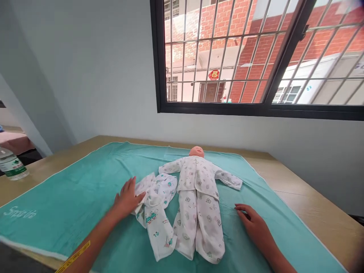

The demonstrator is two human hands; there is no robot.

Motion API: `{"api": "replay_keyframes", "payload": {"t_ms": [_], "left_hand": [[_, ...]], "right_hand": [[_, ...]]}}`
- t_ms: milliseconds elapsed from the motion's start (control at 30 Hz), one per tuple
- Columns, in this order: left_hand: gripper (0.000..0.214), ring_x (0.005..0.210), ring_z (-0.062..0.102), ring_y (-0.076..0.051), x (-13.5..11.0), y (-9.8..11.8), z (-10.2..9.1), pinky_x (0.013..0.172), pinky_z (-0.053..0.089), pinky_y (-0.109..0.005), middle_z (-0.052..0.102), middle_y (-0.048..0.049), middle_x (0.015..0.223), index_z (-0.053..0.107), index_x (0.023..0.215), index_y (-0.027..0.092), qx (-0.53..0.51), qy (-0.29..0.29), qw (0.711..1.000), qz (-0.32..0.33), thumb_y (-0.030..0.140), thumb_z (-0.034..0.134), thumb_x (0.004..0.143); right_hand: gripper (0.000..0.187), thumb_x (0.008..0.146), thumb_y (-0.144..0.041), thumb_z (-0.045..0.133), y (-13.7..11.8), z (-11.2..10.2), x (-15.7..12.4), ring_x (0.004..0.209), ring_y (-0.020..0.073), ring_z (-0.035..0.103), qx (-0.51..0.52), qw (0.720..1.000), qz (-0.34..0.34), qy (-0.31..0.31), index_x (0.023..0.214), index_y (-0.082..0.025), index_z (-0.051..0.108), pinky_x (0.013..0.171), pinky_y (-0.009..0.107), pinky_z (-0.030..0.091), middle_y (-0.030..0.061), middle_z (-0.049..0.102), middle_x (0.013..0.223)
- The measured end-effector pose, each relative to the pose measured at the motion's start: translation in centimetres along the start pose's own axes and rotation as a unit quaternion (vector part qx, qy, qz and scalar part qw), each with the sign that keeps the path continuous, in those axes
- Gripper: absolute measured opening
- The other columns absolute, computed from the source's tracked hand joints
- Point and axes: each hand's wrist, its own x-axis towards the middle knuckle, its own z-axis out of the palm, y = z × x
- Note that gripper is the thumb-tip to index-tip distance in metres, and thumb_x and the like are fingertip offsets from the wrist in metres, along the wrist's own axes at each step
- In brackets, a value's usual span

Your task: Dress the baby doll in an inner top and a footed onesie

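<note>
A baby doll (196, 152) lies on its back on a green towel (93, 182), wearing a white printed jacket (189, 174) and matching trousers (209, 223). Its sleeves are stretched out to both sides, and its feet point toward me. Beside its left-hand side in the view is a loose heap of white baby clothes (159, 212) with green prints. My left hand (126, 198) is at the left edge of this heap, fingers spread, the thumb touching the cloth. Right of the trousers, my right hand (251, 222) rests on the towel with loosely bent fingers, holding nothing.
The towel covers much of a wooden table (287, 178). A clear bottle (13, 163) with a green label stands at the far left. Behind the table rises a grey wall (113, 83) with a black-framed, barred window (213, 108).
</note>
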Motion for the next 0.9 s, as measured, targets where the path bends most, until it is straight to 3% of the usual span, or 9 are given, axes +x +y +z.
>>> {"api": "replay_keyframes", "payload": {"t_ms": [100, 233, 367, 500, 600, 700, 800, 900], "left_hand": [[0.078, 0.145, 0.016, -0.033, 0.1, 1.3, 3.1, 0.111, 0.022, -0.056, 0.017, -0.013, 0.158, 0.022, 0.15, 0.017, 0.061, -0.016, 0.997, 0.044, 0.052, 0.044, 0.084], [0.07, 0.143, 0.021, -0.036, -0.5, 2.0, 6.1, 0.106, 0.021, -0.064, 0.022, -0.0151, 0.156, 0.034, 0.146, 0.026, 0.142, -0.007, 0.988, 0.057, 0.052, 0.048, 0.082], [0.059, 0.128, 0.044, -0.036, 0.2, 1.4, 7.8, 0.101, 0.034, -0.055, 0.04, -0.0179, 0.144, 0.048, 0.138, 0.024, 0.164, 0.037, 0.985, 0.047, 0.045, 0.046, 0.083], [0.051, 0.113, 0.053, -0.033, 1.5, 0.4, 8.1, 0.086, 0.047, -0.045, 0.05, -0.0137, 0.13, 0.054, 0.127, 0.022, 0.1, 0.026, 0.993, 0.056, 0.041, 0.045, 0.081], [0.045, 0.11, 0.055, -0.029, 2.6, 0.4, 6.4, 0.091, 0.047, -0.042, 0.054, -0.0121, 0.122, 0.057, 0.116, 0.02, 0.021, 0.017, 0.996, 0.085, 0.037, 0.046, 0.076], [0.044, 0.11, 0.055, -0.031, 3.4, 2.9, 2.2, 0.094, 0.046, -0.043, 0.057, -0.0124, 0.115, 0.057, 0.107, 0.019, -0.039, 0.076, 0.992, 0.095, 0.045, 0.047, 0.074], [0.051, 0.104, 0.056, -0.032, 1.7, 9.5, -3.2, 0.085, 0.049, -0.044, 0.058, -0.0114, 0.111, 0.055, 0.108, 0.019, -0.112, 0.179, 0.972, 0.101, 0.053, 0.05, 0.07], [0.046, 0.088, 0.061, -0.025, -2.8, 18.8, -7.3, 0.075, 0.05, -0.037, 0.062, -0.0032, 0.102, 0.055, 0.106, 0.024, -0.255, 0.182, 0.938, 0.15, 0.047, 0.06, 0.066]], "right_hand": [[0.031, 0.079, -0.048, 0.048, -0.1, -0.1, 0.2, 0.102, 0.0269, 0.064, 0.004, 1.0, 0.008, 0.006, 0.087, -0.027, 0.068, 0.087, 0.039, 0.054, 0.0032, 0.068, 0.114], [0.029, 0.079, -0.048, 0.049, 0.3, 0.0, 0.5, 0.102, 0.0264, 0.064, 0.021, 0.999, 0.021, 0.013, 0.087, -0.028, 0.069, 0.087, 0.038, 0.053, 0.0022, 0.068, 0.113], [0.028, 0.079, -0.047, 0.05, 0.2, -0.2, 0.6, 0.1, 0.0265, 0.064, 0.05, 0.999, 0.019, 0.013, 0.084, -0.027, 0.068, 0.088, 0.038, 0.052, 0.003, 0.069, 0.109], [0.029, 0.08, -0.045, 0.049, 0.0, -1.0, 0.7, 0.095, 0.0253, 0.064, 0.089, 0.994, 0.058, 0.02, 0.088, -0.024, 0.068, 0.084, 0.035, 0.05, 0.0043, 0.071, 0.103], [0.03, 0.08, -0.043, 0.049, 0.7, -1.3, 0.9, 0.085, 0.0223, 0.064, 0.143, 0.985, 0.097, 0.02, 0.09, -0.022, 0.067, 0.076, 0.032, 0.05, 0.004, 0.071, 0.09], [0.028, 0.078, -0.042, 0.051, 1.5, -1.3, 1.4, 0.076, 0.0197, 0.065, 0.228, 0.964, 0.131, 0.03, 0.087, -0.02, 0.065, 0.064, 0.029, 0.049, 0.0036, 0.07, 0.082], [0.029, 0.076, -0.044, 0.056, 2.3, -1.5, 2.0, 0.077, 0.0185, 0.066, 0.328, 0.927, 0.16, 0.081, 0.088, -0.019, 0.062, 0.055, 0.025, 0.047, 0.0054, 0.069, 0.091], [0.029, 0.076, -0.044, 0.059, 3.3, -2.2, 2.6, 0.074, 0.0162, 0.067, 0.432, 0.866, 0.208, 0.139, 0.092, -0.019, 0.06, 0.055, 0.024, 0.049, 0.0064, 0.068, 0.097]]}}
